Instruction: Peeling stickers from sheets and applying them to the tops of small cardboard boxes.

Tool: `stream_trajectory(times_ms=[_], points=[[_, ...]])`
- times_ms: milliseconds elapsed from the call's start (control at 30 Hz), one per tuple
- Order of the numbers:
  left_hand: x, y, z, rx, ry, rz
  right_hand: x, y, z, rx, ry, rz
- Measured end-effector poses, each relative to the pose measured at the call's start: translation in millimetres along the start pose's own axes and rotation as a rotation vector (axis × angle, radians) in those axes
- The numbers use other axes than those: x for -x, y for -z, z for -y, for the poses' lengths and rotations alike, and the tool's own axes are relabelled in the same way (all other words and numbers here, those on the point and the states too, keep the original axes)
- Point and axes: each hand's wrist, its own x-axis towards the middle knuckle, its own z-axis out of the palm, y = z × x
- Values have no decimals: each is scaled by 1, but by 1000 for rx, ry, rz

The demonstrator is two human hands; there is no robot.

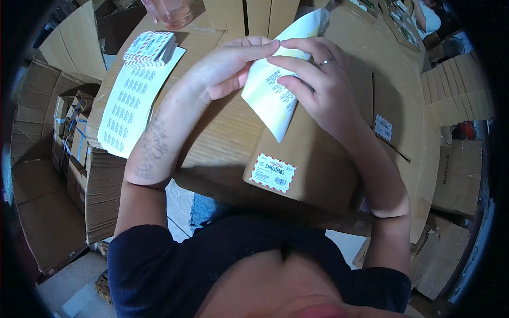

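Note:
A bent white sheet of printed labels (270, 98) is up in front of me above the table, its lower corner pointing toward me. My left hand (228, 66) pinches its left edge between thumb and fingers. From the other side, my right hand (323, 79), with a ring on one finger, grips the sheet near the top; the fingertips of both hands nearly meet. Below them sits a brown cardboard box (318, 164) bearing a red-and-blue-edged sticker (272, 173) at its near left corner. Whether a label is being peeled off is too small to tell.
On the cardboard-covered table (212, 143), a stack of striped-edge stickers (150, 47) lies on another label sheet (127, 100) at left. A pink clear jug (172, 13) stands behind. Another stickered box (392, 111) is at right. Open cartons (47, 206) flank the left; a person (427, 18) is far right.

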Motion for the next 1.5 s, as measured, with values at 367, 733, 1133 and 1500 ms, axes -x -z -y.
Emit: stream_trajectory(times_ms=[367, 733, 1133, 1500], points=[[4, 4, -4, -47, 54, 212, 7, -1, -3, 114, 59, 13], [3, -1, -5, -138, -9, 63, 18, -7, -2, 200, 205, -159], [3, 6, -8, -146, 39, 71, 19, -14, -3, -108, 164, -127], [-3, 6, 10, 63, 97, 197, 21, -10, 4, 56, 271, -236]])
